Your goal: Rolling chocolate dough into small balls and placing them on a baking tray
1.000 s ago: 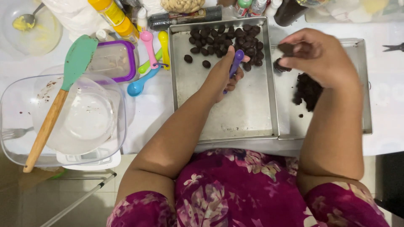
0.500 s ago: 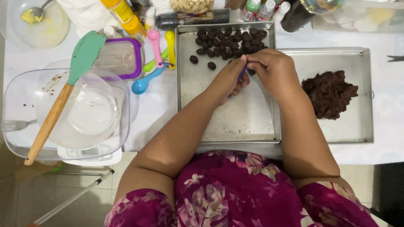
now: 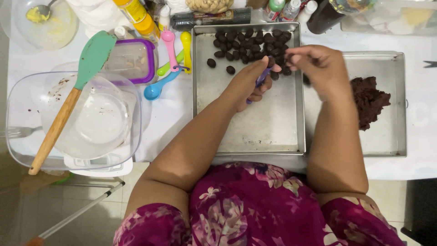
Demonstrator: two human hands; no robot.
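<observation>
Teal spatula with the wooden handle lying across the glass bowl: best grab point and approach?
Grip the spatula on its wooden handle near the lower end, which juts past the rim of the glass bowl. Come from above at the bowl's near-left corner. The teal blade rests on the far rim, so the handle is the free, bare part, probably clean.

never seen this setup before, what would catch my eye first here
First the two hands meeting over the square metal tray in the middle: the left hand grips a purple scoop, the right hand hovers beside it above a cluster of small dark dough balls along the tray's far edge. To the right, a lump of dark dough sits in a second tray; to the left, a teal spatula lies across a clear bowl.
</observation>
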